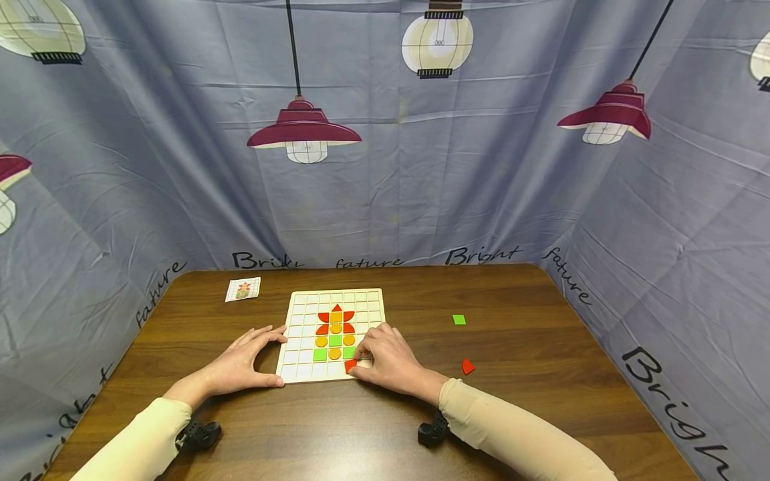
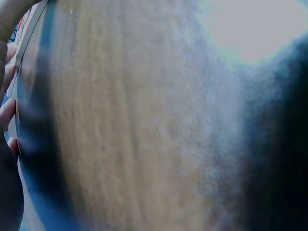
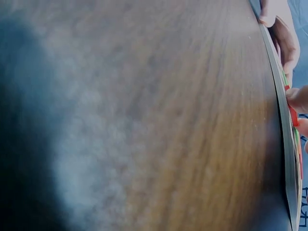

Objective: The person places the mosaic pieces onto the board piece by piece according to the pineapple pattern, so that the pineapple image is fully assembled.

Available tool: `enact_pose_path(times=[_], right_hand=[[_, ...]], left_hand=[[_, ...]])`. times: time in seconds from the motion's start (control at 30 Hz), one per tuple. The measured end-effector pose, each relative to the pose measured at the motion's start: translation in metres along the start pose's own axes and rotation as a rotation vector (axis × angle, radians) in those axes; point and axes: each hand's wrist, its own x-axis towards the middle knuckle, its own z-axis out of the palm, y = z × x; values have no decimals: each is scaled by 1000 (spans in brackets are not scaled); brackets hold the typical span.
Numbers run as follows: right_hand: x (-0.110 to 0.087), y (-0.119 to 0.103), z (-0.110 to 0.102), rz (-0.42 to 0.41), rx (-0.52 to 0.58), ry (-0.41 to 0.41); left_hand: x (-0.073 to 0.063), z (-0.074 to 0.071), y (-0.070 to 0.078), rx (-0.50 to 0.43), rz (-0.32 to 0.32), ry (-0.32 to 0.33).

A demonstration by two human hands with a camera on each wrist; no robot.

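Note:
A white square grid board (image 1: pixel 301 307) lies on the wooden table, bearing a figure of red, orange and green tiles. My left hand (image 1: pixel 243 364) touches the board's left edge, thumb at the near corner and fingers farther up, spread apart. My right hand (image 1: pixel 391 357) pinches a red tile (image 1: pixel 351 366) between thumb and fingers at the board's near row, just below a green tile (image 1: pixel 349 352). In the right wrist view, the thumb and a finger meet that red tile (image 3: pixel 293 111) close to the board's surface. The left wrist view catches only part of the left hand's fingers (image 2: pixel 7 113).
On the table (image 1: pixel 511 414) to the right lie a loose green square tile (image 1: pixel 459 320) and a red quarter-round tile (image 1: pixel 468 367). A small pattern card (image 1: pixel 243 289) is at the back left. Behind the table hangs a blue-grey printed curtain (image 1: pixel 373 200).

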Motion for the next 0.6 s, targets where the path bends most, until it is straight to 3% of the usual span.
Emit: enact_pose_path(times=[0.6], right_hand=[[1,-2,0,-25,62,14]], left_hand=[[0,-1,0,-6,10,-3]])
